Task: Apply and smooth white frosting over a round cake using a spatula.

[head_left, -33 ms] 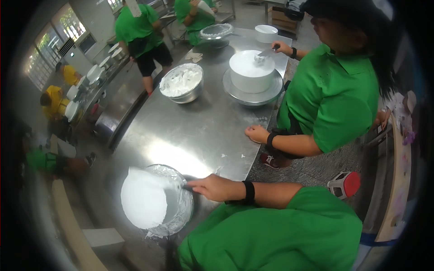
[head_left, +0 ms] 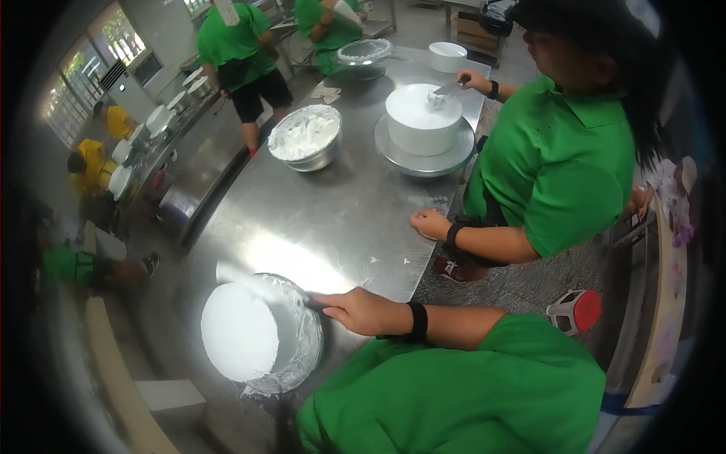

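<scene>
My right hand (head_left: 359, 311) is closed round the dark handle of a spatula (head_left: 249, 279). Its pale blade, smeared by motion, reaches left past the far edge of a round white cake form (head_left: 240, 331); whether it touches cannot be told. White cream covers the form's smooth top and side. Beneath it, a round turntable (head_left: 312, 344) carries smears of cream along its rim. My left hand is out of sight.
A steel table (head_left: 325, 227) holds a metal bowl of white cream (head_left: 306, 140). Across the right side, a co-worker in green (head_left: 560, 151) spreads cream on a second white cake form (head_left: 423, 121) with a spatula. A red-topped stool (head_left: 578, 310) stands on the floor.
The spatula blade has shifted slightly and now shows apart from the form's far edge, where before it blended with the white top. My right hand has barely moved.
</scene>
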Demonstrator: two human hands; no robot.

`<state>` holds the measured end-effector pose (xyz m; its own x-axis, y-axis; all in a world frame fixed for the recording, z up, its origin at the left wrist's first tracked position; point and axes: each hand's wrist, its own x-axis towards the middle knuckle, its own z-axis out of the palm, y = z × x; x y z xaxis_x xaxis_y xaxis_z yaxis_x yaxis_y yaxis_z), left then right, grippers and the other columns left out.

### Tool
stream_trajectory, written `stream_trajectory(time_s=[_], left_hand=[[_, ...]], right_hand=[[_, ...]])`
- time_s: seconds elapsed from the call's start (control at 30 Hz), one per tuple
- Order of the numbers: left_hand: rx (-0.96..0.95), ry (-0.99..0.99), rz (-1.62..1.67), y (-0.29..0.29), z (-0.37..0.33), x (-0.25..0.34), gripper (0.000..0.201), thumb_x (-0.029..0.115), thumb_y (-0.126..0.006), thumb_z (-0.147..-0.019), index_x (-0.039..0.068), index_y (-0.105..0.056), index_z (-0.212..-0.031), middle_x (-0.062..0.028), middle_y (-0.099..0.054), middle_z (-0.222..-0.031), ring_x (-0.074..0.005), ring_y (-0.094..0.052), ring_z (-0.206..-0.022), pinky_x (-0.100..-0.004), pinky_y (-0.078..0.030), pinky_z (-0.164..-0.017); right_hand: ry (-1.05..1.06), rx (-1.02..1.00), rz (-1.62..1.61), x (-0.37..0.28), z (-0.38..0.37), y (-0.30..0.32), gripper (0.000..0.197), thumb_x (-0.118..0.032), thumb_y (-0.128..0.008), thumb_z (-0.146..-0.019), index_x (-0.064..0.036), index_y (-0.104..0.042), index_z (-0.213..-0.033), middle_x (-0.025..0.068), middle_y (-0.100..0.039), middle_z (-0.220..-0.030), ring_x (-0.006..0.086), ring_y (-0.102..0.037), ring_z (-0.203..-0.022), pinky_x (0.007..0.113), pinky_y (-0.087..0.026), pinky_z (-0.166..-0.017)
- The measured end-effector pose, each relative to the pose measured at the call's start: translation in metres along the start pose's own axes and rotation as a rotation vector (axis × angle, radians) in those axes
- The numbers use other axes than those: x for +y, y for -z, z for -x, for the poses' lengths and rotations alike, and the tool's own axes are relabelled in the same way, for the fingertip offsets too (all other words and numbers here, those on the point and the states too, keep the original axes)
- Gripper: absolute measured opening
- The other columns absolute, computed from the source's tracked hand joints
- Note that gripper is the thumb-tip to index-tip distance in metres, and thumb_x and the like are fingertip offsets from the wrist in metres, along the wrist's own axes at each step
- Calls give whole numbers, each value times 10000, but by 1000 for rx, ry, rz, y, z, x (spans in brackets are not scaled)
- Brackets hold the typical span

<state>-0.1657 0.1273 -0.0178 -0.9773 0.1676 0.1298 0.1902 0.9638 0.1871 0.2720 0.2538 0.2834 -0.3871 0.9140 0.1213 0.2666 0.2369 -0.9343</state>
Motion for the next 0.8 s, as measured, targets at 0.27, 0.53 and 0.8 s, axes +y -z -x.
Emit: stream_trajectory(time_s=[0.27, 0.53, 0.8], left_hand=[[-10, 60, -15, -3, -2, -15, 489, 412, -465, -902, -23, -584, -1093, -225, -635, -1008, -390, -619, -930, -490, -479, -815], [-8, 97, -23, -5, 4, -28, 491, 417, -468, -899, -23, -590, -1080, -226, -636, -1000, -393, -621, -921, -492, -480, -808], [-25, 141, -23, -7, 12, -49, 492, 421, -471, -896, -23, -596, -1068, -226, -638, -992, -396, -623, -912, -494, -481, -801]], right_hand=[[213, 65, 226, -19, 6, 0, 497, -121, -584, -853, -97, -484, -1339, 170, -645, -868, 309, -627, -690, 385, -495, -614], [369, 274, 171, -16, 6, -12, 479, -58, -611, -813, -81, -526, -1284, 116, -616, -798, 255, -597, -603, 328, -484, -558], [530, 397, 213, -15, 0, -12, 488, -2, -597, -771, -80, -551, -1251, 107, -564, -859, 264, -565, -708, 346, -479, -618]])
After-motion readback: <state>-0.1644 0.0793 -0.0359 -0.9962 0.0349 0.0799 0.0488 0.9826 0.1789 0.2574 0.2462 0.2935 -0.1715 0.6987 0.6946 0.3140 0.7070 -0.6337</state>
